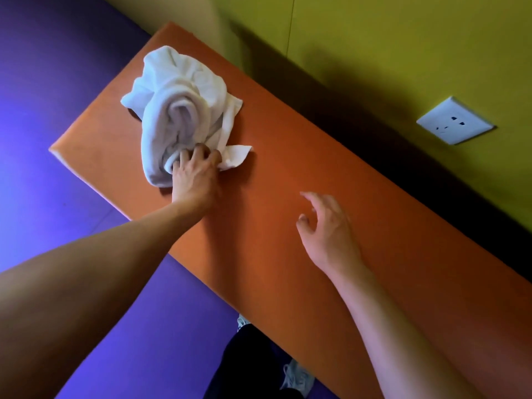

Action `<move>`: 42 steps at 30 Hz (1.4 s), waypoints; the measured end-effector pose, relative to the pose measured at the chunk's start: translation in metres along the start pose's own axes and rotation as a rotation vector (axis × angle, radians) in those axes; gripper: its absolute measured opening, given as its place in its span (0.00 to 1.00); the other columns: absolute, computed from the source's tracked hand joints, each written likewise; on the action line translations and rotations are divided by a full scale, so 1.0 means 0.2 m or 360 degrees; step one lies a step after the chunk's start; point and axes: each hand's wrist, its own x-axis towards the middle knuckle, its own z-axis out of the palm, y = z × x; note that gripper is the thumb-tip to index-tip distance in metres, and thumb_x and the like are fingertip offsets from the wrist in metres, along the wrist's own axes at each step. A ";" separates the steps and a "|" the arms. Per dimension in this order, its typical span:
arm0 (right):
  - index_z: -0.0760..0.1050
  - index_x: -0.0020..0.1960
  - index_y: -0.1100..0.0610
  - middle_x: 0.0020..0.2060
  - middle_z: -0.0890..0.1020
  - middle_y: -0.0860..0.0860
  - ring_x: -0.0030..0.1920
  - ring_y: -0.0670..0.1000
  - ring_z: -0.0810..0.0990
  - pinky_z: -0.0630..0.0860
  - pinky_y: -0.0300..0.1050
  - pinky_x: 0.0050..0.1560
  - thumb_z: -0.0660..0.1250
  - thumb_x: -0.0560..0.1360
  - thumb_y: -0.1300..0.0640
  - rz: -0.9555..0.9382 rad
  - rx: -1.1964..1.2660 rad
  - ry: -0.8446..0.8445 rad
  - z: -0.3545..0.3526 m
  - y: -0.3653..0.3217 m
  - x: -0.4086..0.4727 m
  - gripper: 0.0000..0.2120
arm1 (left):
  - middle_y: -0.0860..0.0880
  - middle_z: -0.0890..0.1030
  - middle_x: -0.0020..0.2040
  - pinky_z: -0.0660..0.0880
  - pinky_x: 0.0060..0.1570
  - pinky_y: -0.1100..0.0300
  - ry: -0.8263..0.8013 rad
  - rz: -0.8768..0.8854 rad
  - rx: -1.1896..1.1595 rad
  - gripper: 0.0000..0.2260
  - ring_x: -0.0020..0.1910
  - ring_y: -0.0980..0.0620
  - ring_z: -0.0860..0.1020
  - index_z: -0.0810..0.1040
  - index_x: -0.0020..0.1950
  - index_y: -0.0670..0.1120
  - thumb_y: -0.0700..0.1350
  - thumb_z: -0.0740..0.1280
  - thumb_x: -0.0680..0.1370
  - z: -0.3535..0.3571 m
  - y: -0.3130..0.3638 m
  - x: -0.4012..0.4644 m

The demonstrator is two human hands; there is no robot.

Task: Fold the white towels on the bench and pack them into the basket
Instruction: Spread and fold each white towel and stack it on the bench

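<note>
White towels (184, 110) lie crumpled in one heap, upper left of frame, on the orange table (316, 197). Left hand (195, 174) grips the heap's near edge; right hand (325, 226) hovers with fingers spread, holding nothing.

Risk: a one-handed tug drags the whole heap off the table's left edge onto the purple floor (43, 139). No basket in view. Wall socket (454, 120) at right, well clear.

Orange padded bench (288, 182) running along yellow-green wall, standing on purple floor (43, 168). Crumpled white towels (178, 110) lying bunched in heap toward bench's far end, one corner trailing flat onto orange surface. Left hand (195, 174) gripping near edge of heap. Right hand (325, 226) hovering over bare middle stretch, fingers loosely spread.
</note>
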 end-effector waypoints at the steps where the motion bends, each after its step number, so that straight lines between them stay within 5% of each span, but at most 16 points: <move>1: 0.70 0.74 0.45 0.65 0.75 0.47 0.64 0.51 0.75 0.78 0.51 0.62 0.64 0.81 0.51 0.0003 0.0013 0.0009 0.00 0.01 -0.01 0.22 | 0.40 0.75 0.56 0.72 0.49 0.40 0.0019 0.0007 -0.0077 0.09 0.54 0.35 0.72 0.76 0.57 0.43 0.38 0.66 0.76 -0.01 0.01 -0.02; 6: 0.68 0.74 0.45 0.64 0.75 0.47 0.64 0.49 0.76 0.79 0.53 0.61 0.65 0.80 0.52 -0.0007 0.0176 0.0054 0.00 0.02 -0.08 0.23 | 0.43 0.76 0.54 0.71 0.51 0.45 0.0060 0.0190 -0.0533 0.06 0.53 0.39 0.73 0.74 0.58 0.45 0.43 0.63 0.82 -0.16 0.15 -0.29; 11: 0.62 0.76 0.37 0.69 0.69 0.45 0.68 0.45 0.71 0.75 0.46 0.64 0.75 0.74 0.52 -0.0029 0.0431 0.0004 -0.13 -0.02 -0.18 0.37 | 0.49 0.76 0.52 0.67 0.46 0.57 0.0010 0.0238 -0.0814 0.06 0.52 0.48 0.73 0.73 0.58 0.47 0.44 0.63 0.82 -0.33 0.34 -0.60; 15: 0.80 0.56 0.45 0.55 0.82 0.43 0.56 0.44 0.80 0.78 0.51 0.60 0.76 0.74 0.52 -0.0082 0.0717 -0.0239 -0.28 -0.03 -0.27 0.12 | 0.48 0.79 0.47 0.72 0.46 0.52 -0.0062 0.0118 -0.1129 0.04 0.46 0.49 0.75 0.71 0.54 0.46 0.46 0.62 0.83 -0.46 0.49 -0.79; 18: 0.79 0.58 0.47 0.52 0.84 0.41 0.54 0.44 0.82 0.81 0.43 0.53 0.76 0.74 0.50 -0.0023 0.0889 -0.0540 -0.38 -0.01 -0.43 0.14 | 0.53 0.80 0.46 0.74 0.46 0.57 -0.0097 0.0005 -0.1284 0.04 0.46 0.58 0.77 0.71 0.53 0.48 0.47 0.62 0.84 -0.56 0.59 -0.88; 21: 0.77 0.54 0.54 0.47 0.82 0.46 0.47 0.45 0.81 0.76 0.36 0.45 0.68 0.81 0.52 -0.0025 0.0725 -0.0284 -0.46 0.02 -0.59 0.06 | 0.55 0.80 0.49 0.77 0.50 0.54 -0.0137 0.0037 -0.1292 0.06 0.49 0.58 0.79 0.71 0.54 0.49 0.50 0.60 0.84 -0.66 0.68 -0.95; 25: 0.73 0.54 0.57 0.47 0.79 0.52 0.45 0.46 0.79 0.77 0.34 0.41 0.61 0.84 0.53 0.0001 0.0763 0.0054 -0.64 -0.01 -0.75 0.08 | 0.52 0.75 0.67 0.72 0.59 0.48 -0.0009 0.0335 -0.0927 0.08 0.62 0.48 0.74 0.72 0.56 0.46 0.50 0.61 0.83 -0.83 0.77 -1.02; 27: 0.71 0.50 0.60 0.43 0.78 0.58 0.39 0.48 0.76 0.74 0.41 0.37 0.63 0.83 0.52 -0.0055 0.0831 0.0126 -0.75 -0.03 -0.81 0.11 | 0.56 0.79 0.60 0.70 0.56 0.54 0.0001 0.0406 -0.0991 0.05 0.60 0.53 0.75 0.71 0.53 0.47 0.48 0.63 0.82 -0.96 0.83 -1.05; 29: 0.72 0.50 0.58 0.42 0.79 0.53 0.40 0.45 0.76 0.72 0.38 0.37 0.70 0.79 0.50 -0.0119 0.0940 0.0094 -0.91 -0.06 -0.87 0.12 | 0.62 0.78 0.41 0.68 0.42 0.66 -0.0044 0.0332 -0.1203 0.07 0.43 0.64 0.75 0.68 0.46 0.48 0.45 0.64 0.82 -1.11 0.90 -1.08; 31: 0.72 0.52 0.52 0.44 0.79 0.45 0.43 0.41 0.78 0.72 0.32 0.40 0.74 0.76 0.53 -0.0220 0.0845 0.0014 -1.07 -0.08 -0.91 0.12 | 0.60 0.72 0.32 0.64 0.32 0.69 0.0007 0.0291 -0.1301 0.10 0.32 0.62 0.70 0.65 0.43 0.46 0.44 0.64 0.81 -1.23 0.96 -1.11; 34: 0.71 0.49 0.48 0.41 0.77 0.45 0.40 0.41 0.76 0.67 0.30 0.38 0.72 0.75 0.59 -0.0299 0.0469 0.0066 -1.27 -0.07 -0.99 0.11 | 0.54 0.67 0.32 0.62 0.29 0.67 0.0168 0.0327 -0.1346 0.10 0.30 0.58 0.65 0.64 0.44 0.44 0.44 0.63 0.82 -1.41 1.06 -1.18; 38: 0.75 0.45 0.48 0.37 0.78 0.48 0.43 0.54 0.79 0.67 0.41 0.41 0.71 0.75 0.58 -0.0119 0.0085 0.0116 -1.42 0.00 -1.08 0.06 | 0.54 0.65 0.31 0.62 0.29 0.67 0.0294 0.0358 -0.1405 0.09 0.30 0.58 0.64 0.65 0.43 0.44 0.43 0.63 0.81 -1.58 1.13 -1.28; 42: 0.77 0.42 0.50 0.34 0.79 0.49 0.40 0.56 0.81 0.70 0.46 0.38 0.69 0.78 0.55 0.0030 0.0139 0.0187 -1.44 0.09 -1.21 0.06 | 0.59 0.66 0.30 0.61 0.32 0.61 0.0370 0.0316 -0.1612 0.09 0.31 0.58 0.63 0.64 0.38 0.50 0.48 0.62 0.75 -1.67 1.13 -1.31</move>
